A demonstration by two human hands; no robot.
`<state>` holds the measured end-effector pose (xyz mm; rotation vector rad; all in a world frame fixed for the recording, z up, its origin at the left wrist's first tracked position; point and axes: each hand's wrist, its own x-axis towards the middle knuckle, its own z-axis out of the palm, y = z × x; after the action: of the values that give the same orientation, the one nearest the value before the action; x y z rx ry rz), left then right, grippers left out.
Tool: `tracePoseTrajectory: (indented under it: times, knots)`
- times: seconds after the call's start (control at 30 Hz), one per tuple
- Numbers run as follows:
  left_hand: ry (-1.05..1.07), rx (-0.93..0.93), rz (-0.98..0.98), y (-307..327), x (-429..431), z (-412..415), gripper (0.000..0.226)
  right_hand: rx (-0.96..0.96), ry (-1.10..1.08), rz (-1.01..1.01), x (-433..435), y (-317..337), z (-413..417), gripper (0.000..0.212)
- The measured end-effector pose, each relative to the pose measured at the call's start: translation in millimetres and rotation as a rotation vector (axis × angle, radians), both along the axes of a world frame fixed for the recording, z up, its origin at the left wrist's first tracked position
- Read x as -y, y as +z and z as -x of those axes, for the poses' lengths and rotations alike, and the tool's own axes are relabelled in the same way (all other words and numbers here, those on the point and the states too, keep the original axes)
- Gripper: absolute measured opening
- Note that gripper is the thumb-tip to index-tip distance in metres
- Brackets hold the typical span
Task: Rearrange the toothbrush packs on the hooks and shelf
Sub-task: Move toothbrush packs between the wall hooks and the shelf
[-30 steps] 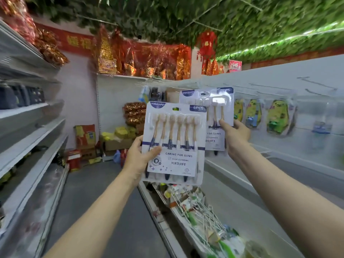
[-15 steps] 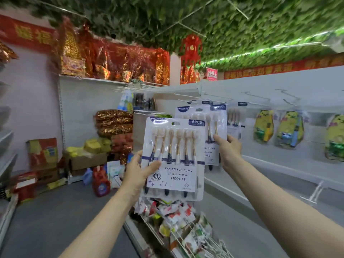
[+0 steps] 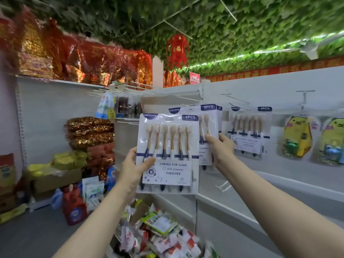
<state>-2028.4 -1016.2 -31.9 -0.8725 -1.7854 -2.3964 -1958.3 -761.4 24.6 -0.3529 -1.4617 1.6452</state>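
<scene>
White shop wall (image 3: 279, 86): left hand (image 3: 133, 168) clasps front toothbrush pack (image 3: 167, 155), right hand (image 3: 221, 148) pinches rear toothbrush pack (image 3: 206, 127), both upright, likely for the hooks (image 3: 238, 100).

Head-worn wide-angle camera looks forward, close to the shelving (image 3: 279, 90).

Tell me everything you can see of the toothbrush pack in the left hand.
The front pack is a clear blister on white card, with dark blue corner tabs reading YIKOJIFE and 6PCS. Six brushes stand heads up: pale bristles, golden necks, dark or white handles. A label reads CARING FOR GUMS. It is upright, off any hook, facing the camera, overlapping the rear pack in the right hand. The left hand grips its lower left edge, thumb on the front.
</scene>
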Motion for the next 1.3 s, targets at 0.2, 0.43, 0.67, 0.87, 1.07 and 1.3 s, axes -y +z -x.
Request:
tracePoseTrajectory:
  times: [0.2, 0.43, 0.67, 0.87, 1.07, 1.3]
  knots:
    - [-0.122, -0.025, -0.045, 10.6, -14.8, 88.3, 0.051, -0.021, -0.085, 0.01, 1.4, 6.8, 56.5, 0.02]
    - [-0.295, -0.06, -0.017, 21.1, -28.8, 175.6, 0.055, -0.041, -0.223, 0.002, 7.4, 5.1, 104.4, 0.029]
    - [-0.428, -0.066, -0.006, 22.7, -42.9, 228.1, 0.048, -0.087, -0.349, 0.01, 17.2, 7.5, 130.6, 0.013]
    - [-0.512, -0.03, -0.007, 21.0, -50.7, 255.8, 0.05, -0.089, -0.442, 0.053, 17.8, 5.4, 141.1, 0.011]
    - [-0.534, -0.009, -0.016, 11.8, -63.7, 273.5, 0.057, -0.077, -0.472, 0.045, 9.2, 10.3, 145.5, 0.014]
    - [-0.543, -0.012, -0.005, 10.0, -83.0, 284.9, 0.054, -0.075, -0.481, 0.078, -13.6, 14.4, 160.7, 0.016]
